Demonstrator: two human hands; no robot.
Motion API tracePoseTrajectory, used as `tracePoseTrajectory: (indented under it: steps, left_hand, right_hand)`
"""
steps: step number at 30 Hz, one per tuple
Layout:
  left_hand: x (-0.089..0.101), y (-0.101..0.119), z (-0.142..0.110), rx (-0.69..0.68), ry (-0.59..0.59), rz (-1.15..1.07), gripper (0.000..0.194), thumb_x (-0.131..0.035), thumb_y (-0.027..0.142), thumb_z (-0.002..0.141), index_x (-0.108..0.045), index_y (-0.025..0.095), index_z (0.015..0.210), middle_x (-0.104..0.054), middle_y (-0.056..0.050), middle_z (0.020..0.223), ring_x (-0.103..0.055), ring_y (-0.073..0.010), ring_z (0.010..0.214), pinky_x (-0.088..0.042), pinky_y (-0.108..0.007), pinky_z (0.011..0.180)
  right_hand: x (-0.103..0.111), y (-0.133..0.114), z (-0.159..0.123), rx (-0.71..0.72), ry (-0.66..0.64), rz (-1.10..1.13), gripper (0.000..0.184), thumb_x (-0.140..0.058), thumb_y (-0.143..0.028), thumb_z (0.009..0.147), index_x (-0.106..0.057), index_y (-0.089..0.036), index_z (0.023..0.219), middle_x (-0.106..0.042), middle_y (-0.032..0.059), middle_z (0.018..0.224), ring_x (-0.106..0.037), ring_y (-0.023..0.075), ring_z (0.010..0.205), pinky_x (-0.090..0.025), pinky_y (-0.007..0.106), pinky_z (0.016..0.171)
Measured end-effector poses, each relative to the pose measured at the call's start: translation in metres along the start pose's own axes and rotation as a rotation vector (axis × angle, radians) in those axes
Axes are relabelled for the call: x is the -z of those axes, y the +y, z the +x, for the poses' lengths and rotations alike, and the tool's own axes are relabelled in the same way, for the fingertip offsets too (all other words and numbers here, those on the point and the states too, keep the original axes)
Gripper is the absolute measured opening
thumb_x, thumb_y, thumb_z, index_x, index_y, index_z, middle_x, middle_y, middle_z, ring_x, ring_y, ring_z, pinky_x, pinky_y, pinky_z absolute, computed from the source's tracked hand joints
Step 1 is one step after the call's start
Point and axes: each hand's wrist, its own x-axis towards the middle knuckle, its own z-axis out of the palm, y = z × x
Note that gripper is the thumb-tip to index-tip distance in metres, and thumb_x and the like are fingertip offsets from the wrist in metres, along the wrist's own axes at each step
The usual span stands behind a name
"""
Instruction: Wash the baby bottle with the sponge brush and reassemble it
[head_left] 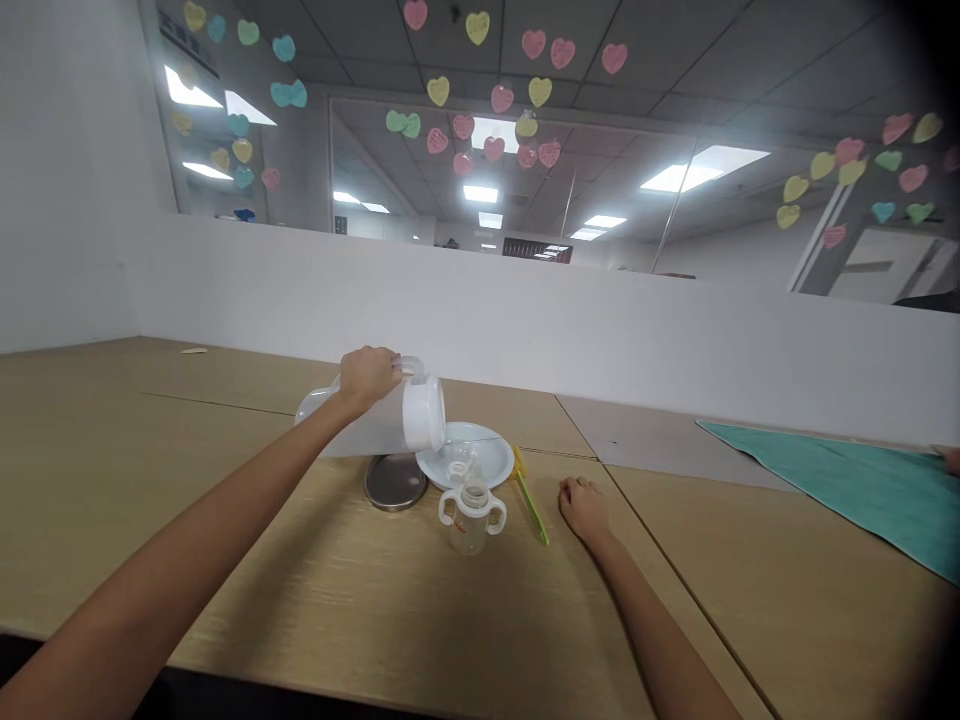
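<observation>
My left hand (367, 376) is closed around the handle of a translucent pitcher (375, 425) with a white lid. The pitcher is tipped onto its side, lid end to the right, over the edge of a white plate (491, 455). In front of the plate stands a clear baby bottle (470, 528) with two white side handles and an uncovered neck. Small clear and white parts (458, 466) lie on the plate. My right hand (585, 508) rests on the table holding nothing, fingers loosely bent, right of a green-handled brush (533, 510) with a yellow end.
A round dark metal lid or tray (395, 484) lies under the pitcher. At the right a green cloth (847, 480) is spread on the table, with part of another person's hand (952, 460) at its edge. A white wall (480, 310) with windows rises behind the table.
</observation>
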Motion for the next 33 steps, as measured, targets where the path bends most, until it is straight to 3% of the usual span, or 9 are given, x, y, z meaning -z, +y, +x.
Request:
tracePoseTrajectory:
  steps: [5, 8, 10, 12, 15, 20, 26, 33]
  left_hand:
    - [-0.010, -0.033, 0.005, 0.275, 0.055, -0.204, 0.034, -0.047, 0.036, 0.069, -0.070, 0.018, 0.086, -0.068, -0.014, 0.083, -0.061, -0.0309, 0.081, -0.043, -0.034, 0.062]
    - [-0.015, -0.054, 0.009, 0.479, 0.125, -0.364, 0.035, -0.047, 0.041, 0.068, -0.067, 0.016, 0.081, -0.067, -0.014, 0.079, -0.061, -0.0277, 0.074, -0.042, -0.032, 0.058]
    - [-0.013, -0.060, 0.009, 0.542, 0.171, -0.473, 0.035, -0.048, 0.045, 0.067, -0.065, 0.015, 0.076, -0.065, -0.012, 0.074, -0.058, -0.0239, 0.066, -0.040, -0.029, 0.054]
    - [-0.004, -0.057, 0.005, 0.513, 0.218, -0.541, 0.032, -0.048, 0.044, 0.066, -0.061, 0.015, 0.069, -0.061, -0.008, 0.066, -0.054, -0.0195, 0.059, -0.036, -0.027, 0.049]
    - [0.019, -0.036, -0.008, 0.339, 0.258, -0.491, 0.026, -0.046, 0.038, 0.065, -0.056, 0.015, 0.057, -0.051, -0.003, 0.054, -0.047, -0.0152, 0.052, -0.028, -0.025, 0.046]
    - [0.049, 0.008, -0.029, 0.013, 0.133, -0.342, 0.019, -0.045, 0.030, 0.062, -0.056, 0.017, 0.053, -0.050, -0.002, 0.051, -0.048, -0.0155, 0.056, -0.027, -0.026, 0.050]
    - [0.045, 0.030, -0.034, -0.102, 0.039, -0.156, 0.021, -0.046, 0.030, 0.062, -0.064, 0.019, 0.059, -0.062, -0.006, 0.063, -0.055, -0.0219, 0.067, -0.033, -0.029, 0.057]
    - [0.043, 0.026, -0.036, -0.134, 0.082, -0.121, 0.023, -0.045, 0.032, 0.065, -0.063, 0.019, 0.060, -0.062, -0.006, 0.062, -0.055, -0.0218, 0.065, -0.031, -0.029, 0.055]
  right_hand:
    - [0.000, 0.001, 0.001, 0.030, -0.015, -0.010, 0.024, -0.040, -0.023, 0.087, -0.061, -0.015, 0.093, -0.062, 0.0102, 0.096, -0.054, 0.0206, 0.091, -0.033, 0.027, 0.072]
    - [-0.001, 0.002, 0.002, 0.024, -0.013, -0.014, 0.024, -0.039, -0.024, 0.087, -0.061, -0.015, 0.094, -0.061, 0.0104, 0.097, -0.054, 0.0205, 0.091, -0.033, 0.027, 0.072]
    - [-0.001, 0.001, 0.002, 0.020, -0.009, -0.012, 0.025, -0.039, -0.024, 0.087, -0.061, -0.015, 0.094, -0.061, 0.0105, 0.097, -0.053, 0.0207, 0.092, -0.033, 0.027, 0.072]
    - [-0.001, 0.001, 0.002, 0.015, -0.017, -0.008, 0.025, -0.039, -0.024, 0.087, -0.061, -0.014, 0.095, -0.061, 0.0107, 0.098, -0.053, 0.0209, 0.093, -0.033, 0.027, 0.073]
    - [0.001, 0.000, 0.001, 0.012, -0.033, -0.003, 0.025, -0.039, -0.023, 0.087, -0.061, -0.014, 0.096, -0.060, 0.0114, 0.099, -0.052, 0.0213, 0.094, -0.033, 0.027, 0.074]
    - [0.006, -0.001, -0.001, 0.021, -0.045, -0.018, 0.027, -0.037, -0.023, 0.088, -0.060, -0.013, 0.098, -0.060, 0.0119, 0.100, -0.052, 0.0214, 0.094, -0.033, 0.028, 0.073]
    - [0.012, -0.005, -0.002, 0.017, -0.064, -0.042, 0.028, -0.036, -0.022, 0.089, -0.060, -0.012, 0.099, -0.060, 0.0123, 0.100, -0.052, 0.0215, 0.095, -0.034, 0.027, 0.074]
    - [0.012, -0.004, -0.003, 0.024, -0.070, -0.042, 0.028, -0.037, -0.023, 0.089, -0.060, -0.012, 0.100, -0.059, 0.0130, 0.102, -0.052, 0.0214, 0.096, -0.033, 0.027, 0.076]
